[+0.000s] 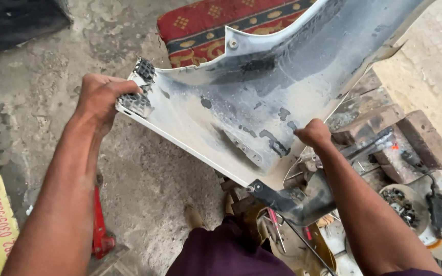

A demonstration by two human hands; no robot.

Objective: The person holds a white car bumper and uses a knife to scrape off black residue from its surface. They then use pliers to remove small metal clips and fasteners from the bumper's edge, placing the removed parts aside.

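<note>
Soft, even daylight fills the scene, brightest at the upper right, where the pale ground nearly washes out. Shadows are faint and diffuse. The grey bumper panel (262, 97) shows a mild sheen without hard glare. The upper left corner falls into deep shade. Focus is fairly sharp in the middle; the forearms near the lower edge look slightly soft and stretched.

White car bumper panel (262, 97), inner side up

Dusty grey, scuffed inner face with dark patches; held tilted above the concrete floor, a black bracket, perhaps a mount, at its lower corner.
</note>
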